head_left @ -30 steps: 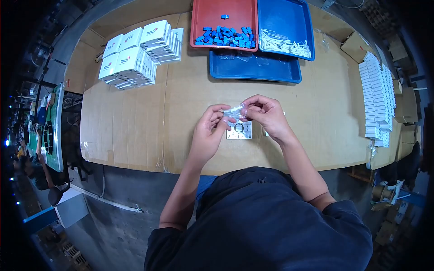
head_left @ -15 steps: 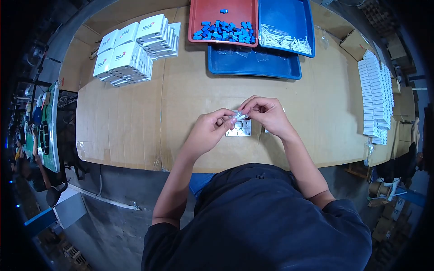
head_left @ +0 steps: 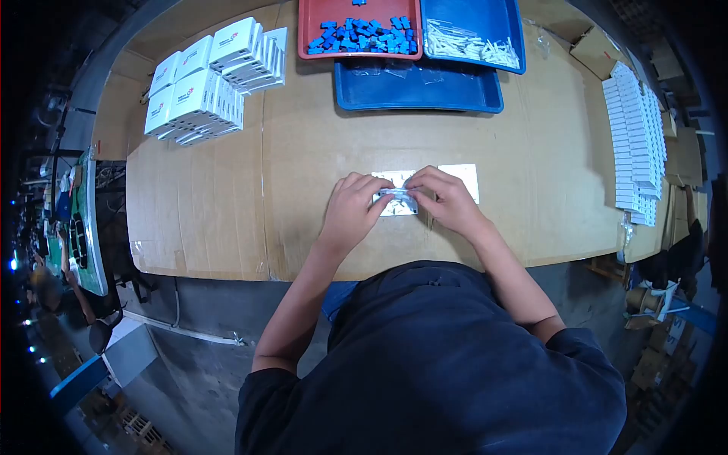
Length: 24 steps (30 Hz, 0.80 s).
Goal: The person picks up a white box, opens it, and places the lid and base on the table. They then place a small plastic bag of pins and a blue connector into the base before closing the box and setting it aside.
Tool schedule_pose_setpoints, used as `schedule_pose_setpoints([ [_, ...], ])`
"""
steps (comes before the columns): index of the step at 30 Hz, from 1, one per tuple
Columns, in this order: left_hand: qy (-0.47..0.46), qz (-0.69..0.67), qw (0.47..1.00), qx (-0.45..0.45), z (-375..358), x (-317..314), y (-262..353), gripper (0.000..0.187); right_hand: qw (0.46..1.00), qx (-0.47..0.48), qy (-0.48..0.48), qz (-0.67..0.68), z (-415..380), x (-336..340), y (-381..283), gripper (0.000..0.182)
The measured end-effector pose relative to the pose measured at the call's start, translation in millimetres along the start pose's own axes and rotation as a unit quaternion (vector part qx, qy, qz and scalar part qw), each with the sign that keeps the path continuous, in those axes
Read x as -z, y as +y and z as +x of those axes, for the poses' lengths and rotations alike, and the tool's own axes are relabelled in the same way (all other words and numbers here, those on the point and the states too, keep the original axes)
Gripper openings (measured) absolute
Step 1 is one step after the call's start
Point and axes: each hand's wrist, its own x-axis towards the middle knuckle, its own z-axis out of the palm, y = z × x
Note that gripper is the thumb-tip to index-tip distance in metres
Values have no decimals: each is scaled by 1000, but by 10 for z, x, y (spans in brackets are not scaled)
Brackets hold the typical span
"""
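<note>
Between my fingertips I hold a small shiny, whitish plastic packet (head_left: 398,192), stretched sideways. My left hand (head_left: 353,208) pinches its left end with thumb and forefinger. At the other end, the thumb and fingers of my right hand (head_left: 451,205) are closed on it. What the packet contains is too small to make out. Directly beneath lies a white rectangular panel (head_left: 396,210) with dark marks, partly hidden by my fingers. Beside it, past my right hand, lies a plain white flat piece (head_left: 468,180).
A red tray (head_left: 307,34) of blue plastic parts and a blue tray (head_left: 518,45) of white sticks stand at the back. Another blue tray (head_left: 417,98) holds transparent bags. White boxes (head_left: 197,98) are stacked at left, more white stacked pieces (head_left: 633,144) at right. Cardboard (head_left: 303,136) covers the table.
My hands have levelled out, and the packet is now pulled straight between them over the panel. The white piece at right shows more fully. The whole view has shifted slightly.
</note>
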Motion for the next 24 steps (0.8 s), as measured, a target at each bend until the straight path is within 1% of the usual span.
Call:
schedule_pose_setpoints([
  [2,9,26,1000,-15,-10,18,14,16,989,105,45,-93,-36,-74,25,11],
  [3,1,26,999,-21,-7,13,-2,16,989,100,54,-92,-52,-100,36,11],
  [5,8,44,998,-32,-12,-7,-41,16,980,133,58,-138,-70,-139,61,12],
  [9,8,42,999,-15,-40,-63,-19,16,972,150,72,-164,-89,-156,131,12],
  [12,29,59,998,-8,-33,-93,26,15,972,153,67,-163,-81,-164,177,12],
  [15,36,92,995,-34,-36,-72,10,15,970,152,65,-175,-63,-150,183,11],
  [17,9,114,989,-98,-44,-46,-26,15,967,167,49,-185,-56,-138,178,11],
  [18,7,113,989,-98,-45,-31,-45,15,968,165,50,-185,-48,-127,173,11],
  [20,-27,124,980,-153,-36,1,-59,17,961,181,26,-209,-22,-98,152,10],
  [24,-47,155,969,-186,-38,36,-3,18,953,193,20,-234,-21,-69,131,9],
])
